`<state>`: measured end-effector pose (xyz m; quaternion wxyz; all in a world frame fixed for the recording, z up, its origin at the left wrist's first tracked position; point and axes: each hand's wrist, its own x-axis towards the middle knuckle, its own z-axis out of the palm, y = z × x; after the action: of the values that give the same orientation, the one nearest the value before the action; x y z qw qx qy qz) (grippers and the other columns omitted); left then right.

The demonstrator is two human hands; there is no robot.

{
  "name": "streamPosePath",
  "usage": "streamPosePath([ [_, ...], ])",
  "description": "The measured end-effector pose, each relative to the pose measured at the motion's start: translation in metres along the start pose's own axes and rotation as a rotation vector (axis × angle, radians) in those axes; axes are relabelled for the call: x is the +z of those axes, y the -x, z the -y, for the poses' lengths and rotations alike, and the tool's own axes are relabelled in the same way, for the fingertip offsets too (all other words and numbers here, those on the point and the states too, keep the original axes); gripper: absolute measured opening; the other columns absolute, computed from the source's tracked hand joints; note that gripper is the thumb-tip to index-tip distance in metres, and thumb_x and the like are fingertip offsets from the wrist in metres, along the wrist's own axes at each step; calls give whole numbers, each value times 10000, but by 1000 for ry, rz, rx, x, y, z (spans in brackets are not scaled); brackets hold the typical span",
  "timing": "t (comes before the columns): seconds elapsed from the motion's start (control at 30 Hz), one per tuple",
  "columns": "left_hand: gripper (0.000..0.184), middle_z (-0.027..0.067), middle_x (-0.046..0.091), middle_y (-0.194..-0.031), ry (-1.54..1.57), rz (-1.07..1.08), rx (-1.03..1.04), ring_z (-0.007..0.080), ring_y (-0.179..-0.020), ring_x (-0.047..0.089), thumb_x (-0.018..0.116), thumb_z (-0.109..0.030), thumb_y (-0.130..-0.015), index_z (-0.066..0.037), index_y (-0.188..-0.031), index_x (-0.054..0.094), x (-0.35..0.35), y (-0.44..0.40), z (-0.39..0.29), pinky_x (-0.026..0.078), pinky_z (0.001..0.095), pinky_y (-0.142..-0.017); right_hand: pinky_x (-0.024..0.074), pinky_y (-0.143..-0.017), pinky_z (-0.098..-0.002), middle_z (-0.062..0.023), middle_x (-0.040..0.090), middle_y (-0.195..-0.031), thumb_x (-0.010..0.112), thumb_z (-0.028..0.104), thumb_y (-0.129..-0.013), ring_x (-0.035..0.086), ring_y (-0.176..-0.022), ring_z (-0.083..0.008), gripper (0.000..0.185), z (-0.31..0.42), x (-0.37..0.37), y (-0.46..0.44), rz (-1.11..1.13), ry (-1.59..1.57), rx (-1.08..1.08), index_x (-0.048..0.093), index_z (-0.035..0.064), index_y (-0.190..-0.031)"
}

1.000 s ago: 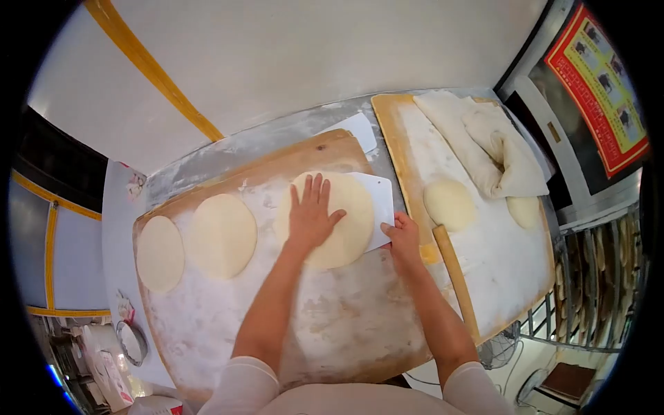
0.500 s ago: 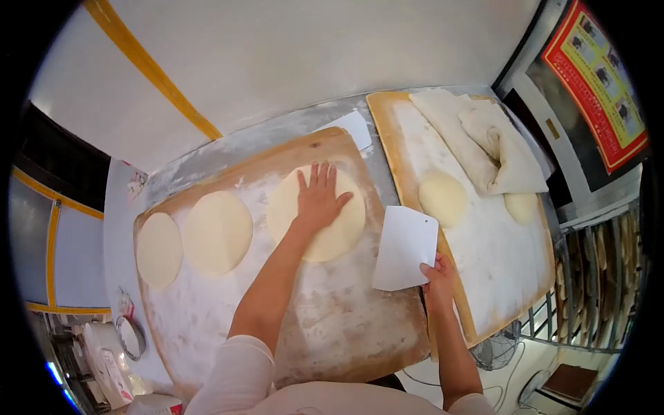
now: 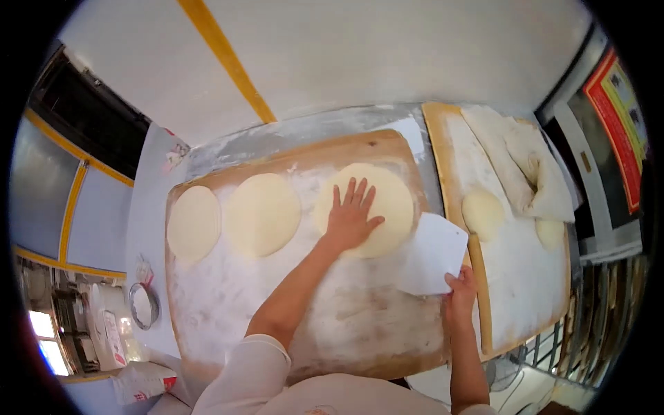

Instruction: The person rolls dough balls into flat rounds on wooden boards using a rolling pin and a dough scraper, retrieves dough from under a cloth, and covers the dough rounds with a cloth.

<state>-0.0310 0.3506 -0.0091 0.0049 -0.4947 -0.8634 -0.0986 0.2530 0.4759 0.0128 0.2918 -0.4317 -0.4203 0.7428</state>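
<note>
My left hand point(image 3: 353, 216) lies with fingers spread on a flat round of dough point(image 3: 392, 187), the rightmost of three on a floured wooden board point(image 3: 290, 332). In my right hand point(image 3: 461, 294) is a white plastic dough scraper point(image 3: 436, 252), a flat sheet gripped at its lower right corner. Its left edge is just right of that dough round and looks blurred; whether it touches the dough I cannot tell. A middle dough round point(image 3: 263, 214) and a left dough round point(image 3: 194, 223) lie farther left. A wooden rolling pin point(image 3: 481, 297) stands beside my right hand.
A second floured board point(image 3: 437, 138) on the right bears a dough ball point(image 3: 483, 214), another dough ball point(image 3: 550, 233) and a folded cloth point(image 3: 546, 169). Another white sheet point(image 3: 408, 133) lies behind the main board. A metal bowl point(image 3: 143, 306) stands left, and a rack point(image 3: 602, 311) stands right.
The view has turned left, so everything appears farther right. My right hand has brought the scraper closer to the rightmost dough round. My left hand has slid slightly toward me on that round.
</note>
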Motion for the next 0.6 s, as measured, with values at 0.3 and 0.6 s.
streamPosePath([
  [0.3,711,177,250,-1552,-75,-32,-460,327,-1454,188,448,-446,-961,23,-1465,268,-36,38,145,112,578,-1154,520,-786,-306,-75,654,-1021,585,-88,-771,630,-857,-163,358,28,-52,39,240,362,118,586,-19,-1122],
  [0.6,726,141,255,-1555,-102,-24,-389,303,-1462,162,387,-542,-960,-38,-1474,295,-33,39,187,105,612,-1140,493,-800,-416,-172,571,-971,628,-51,-729,574,-916,-371,487,31,-125,53,-192,1657,-581,516,1,-1201],
])
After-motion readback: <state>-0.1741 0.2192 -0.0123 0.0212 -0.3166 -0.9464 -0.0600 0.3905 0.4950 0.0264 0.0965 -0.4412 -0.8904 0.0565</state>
